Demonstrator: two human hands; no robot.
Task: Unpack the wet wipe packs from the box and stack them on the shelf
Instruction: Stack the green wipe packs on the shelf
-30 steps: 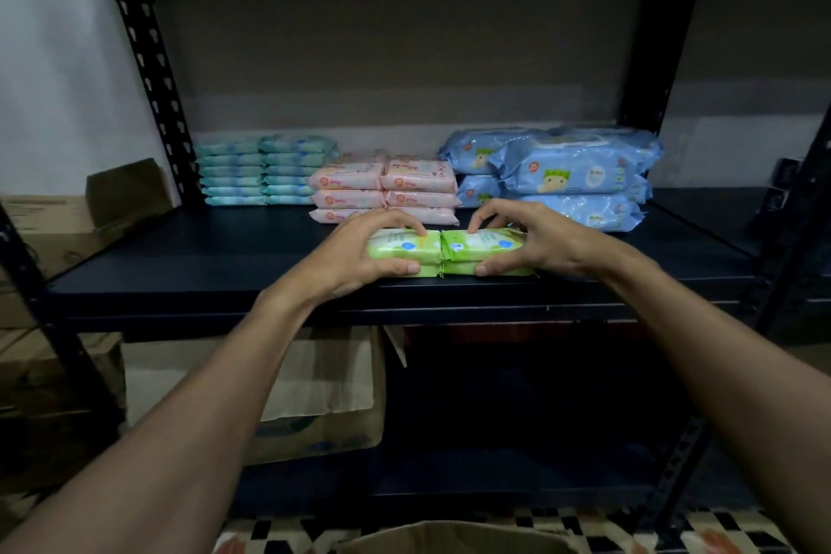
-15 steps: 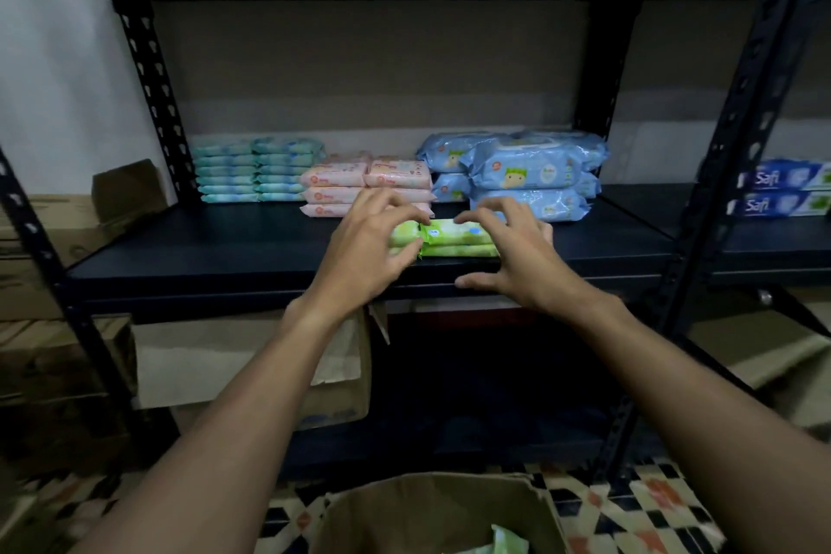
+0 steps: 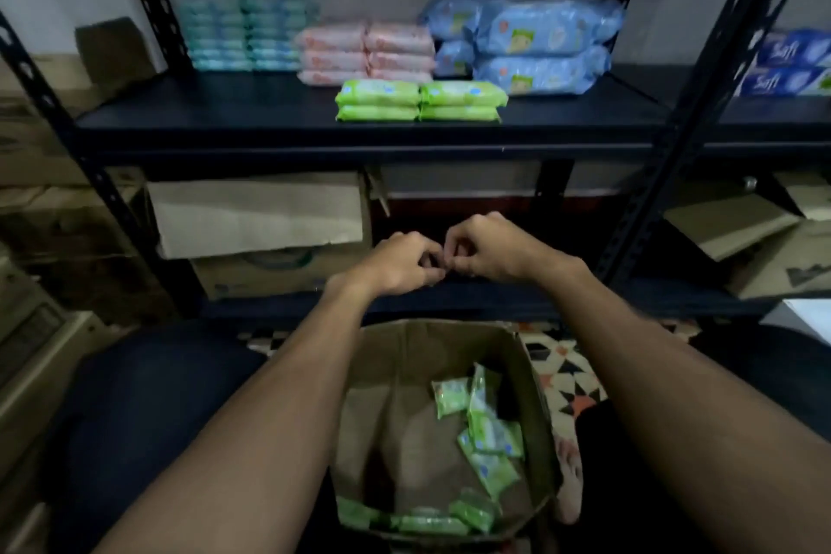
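Green wet wipe packs (image 3: pixel 420 100) lie on the dark shelf (image 3: pixel 225 112) near its front edge, two stacks of two side by side. Below them, in mid-air, my left hand (image 3: pixel 398 263) and my right hand (image 3: pixel 488 247) hover close together, fingers curled inward, holding nothing. Both are above the open cardboard box (image 3: pixel 431 331) on the floor between my knees. Several loose green packs (image 3: pixel 488 432) lie along the box's right side and near its front.
Behind the green stacks stand teal packs (image 3: pixel 245 34), pink packs (image 3: pixel 364 52) and large blue packs (image 3: pixel 530 43). Blue Safi packs (image 3: pixel 791 65) sit on the neighbouring shelf at right. A cardboard box (image 3: pixel 261 229) fills the lower shelf. A black upright post (image 3: pixel 701 72) slants at right.
Both hands have let go of the green packs and dropped from the shelf to below it. My view has tilted down, bringing the box into sight.
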